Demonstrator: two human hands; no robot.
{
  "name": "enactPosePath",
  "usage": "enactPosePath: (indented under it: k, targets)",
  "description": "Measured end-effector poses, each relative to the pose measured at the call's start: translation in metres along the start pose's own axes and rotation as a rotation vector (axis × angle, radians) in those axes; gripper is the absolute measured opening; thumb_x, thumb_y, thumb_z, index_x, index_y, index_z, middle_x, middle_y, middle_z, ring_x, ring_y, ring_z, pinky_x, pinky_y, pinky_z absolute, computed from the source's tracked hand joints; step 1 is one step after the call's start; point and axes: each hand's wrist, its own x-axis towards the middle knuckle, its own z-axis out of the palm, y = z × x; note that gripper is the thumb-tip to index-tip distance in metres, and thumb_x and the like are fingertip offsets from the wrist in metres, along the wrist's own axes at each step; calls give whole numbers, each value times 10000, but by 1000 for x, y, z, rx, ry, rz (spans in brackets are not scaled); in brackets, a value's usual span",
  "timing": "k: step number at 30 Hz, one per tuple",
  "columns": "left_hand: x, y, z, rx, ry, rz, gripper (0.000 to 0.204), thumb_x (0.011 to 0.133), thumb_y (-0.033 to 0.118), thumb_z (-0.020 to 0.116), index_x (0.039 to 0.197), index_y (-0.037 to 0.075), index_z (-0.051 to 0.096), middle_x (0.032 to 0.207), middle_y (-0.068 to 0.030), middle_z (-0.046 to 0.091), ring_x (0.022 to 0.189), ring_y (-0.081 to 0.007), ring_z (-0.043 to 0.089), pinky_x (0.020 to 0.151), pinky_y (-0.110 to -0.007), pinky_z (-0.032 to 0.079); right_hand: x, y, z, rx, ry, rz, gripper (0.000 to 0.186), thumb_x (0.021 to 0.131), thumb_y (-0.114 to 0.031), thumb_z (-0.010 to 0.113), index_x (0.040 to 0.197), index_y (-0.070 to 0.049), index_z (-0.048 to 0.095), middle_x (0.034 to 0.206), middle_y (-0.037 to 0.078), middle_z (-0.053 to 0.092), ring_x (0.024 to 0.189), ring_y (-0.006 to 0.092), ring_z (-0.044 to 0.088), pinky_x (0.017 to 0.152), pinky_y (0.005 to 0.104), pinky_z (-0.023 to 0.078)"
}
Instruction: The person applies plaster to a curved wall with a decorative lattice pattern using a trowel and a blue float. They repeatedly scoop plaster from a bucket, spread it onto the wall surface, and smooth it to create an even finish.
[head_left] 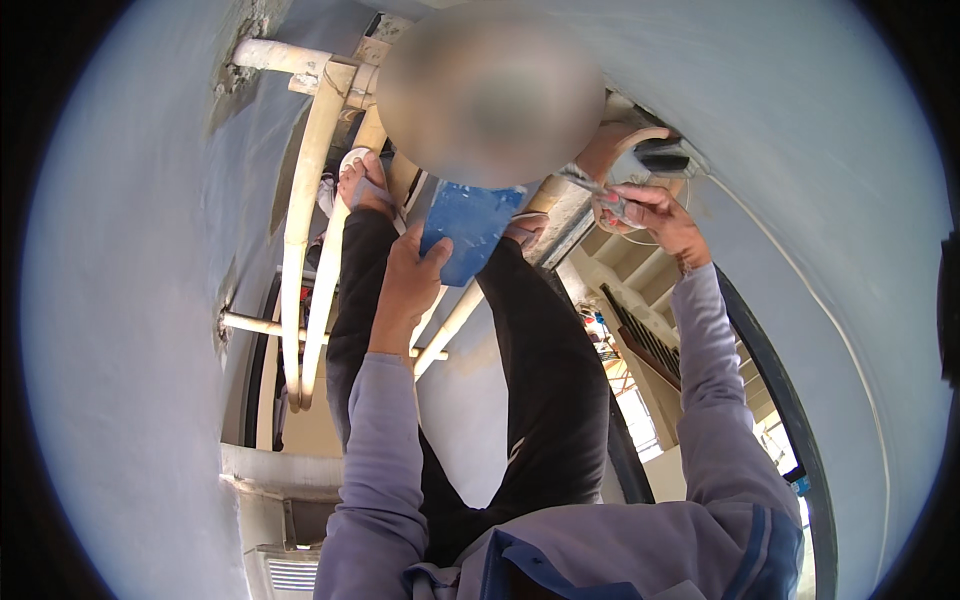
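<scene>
My left hand (402, 290) grips the lower left edge of a flat blue board (468, 232), its thumb on top. Pale smears and specks mark the board's face. To the right, at about the same height, my right hand (660, 222) is closed round the greyish handle of a hand tool (622, 208). A thin metal part of it points up and left, looking like a putty knife or scraper; its far end runs toward a blurred round patch, so its shape is uncertain. The tool and the board are apart.
Bamboo poles (305, 225) form scaffolding below me, with my sandalled feet (366, 182) by them. Smooth pale walls rise on both sides; a white cable (805, 280) hangs along the right wall (850, 200). Stairs (640, 275) show far below. The blurred patch hides the top middle.
</scene>
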Motion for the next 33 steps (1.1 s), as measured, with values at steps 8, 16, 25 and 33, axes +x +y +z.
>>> enactPosePath:
  k: [8, 16, 25, 33]
  targets:
    - [-2, 21, 7, -107, -327, -57, 331, 887, 46, 571, 1203, -46, 542, 986, -55, 641, 859, -84, 575, 822, -237, 457, -23, -63, 5, -598, -72, -282, 382, 712, 46, 676, 1085, -36, 673, 1041, 110, 644, 990, 253, 578, 908, 341, 448]
    - [-7, 33, 4, -2, -422, -18, 331, 881, 44, 579, 1195, -55, 547, 996, -65, 655, 880, -102, 582, 850, -251, 452, -25, -77, -4, -752, -89, -453, 417, 665, 123, 635, 1027, -70, 708, 1031, 101, 655, 961, 265, 597, 824, 346, 492]
    - [-10, 34, 5, 29, -422, 35, 319, 868, 49, 593, 1167, -59, 564, 996, -60, 658, 900, -95, 569, 855, -250, 443, -35, -83, -4, -758, -65, -525, 399, 660, 116, 646, 1005, -72, 719, 979, 99, 665, 922, 254, 573, 835, 354, 471]
    - [-10, 36, 4, 84, -361, 157, 250, 876, 65, 594, 1107, -30, 586, 934, -45, 635, 859, -91, 544, 807, -254, 435, -43, -78, -13, -721, -3, -508, 381, 716, 29, 696, 1074, -101, 698, 1028, 96, 657, 974, 251, 575, 860, 355, 453]
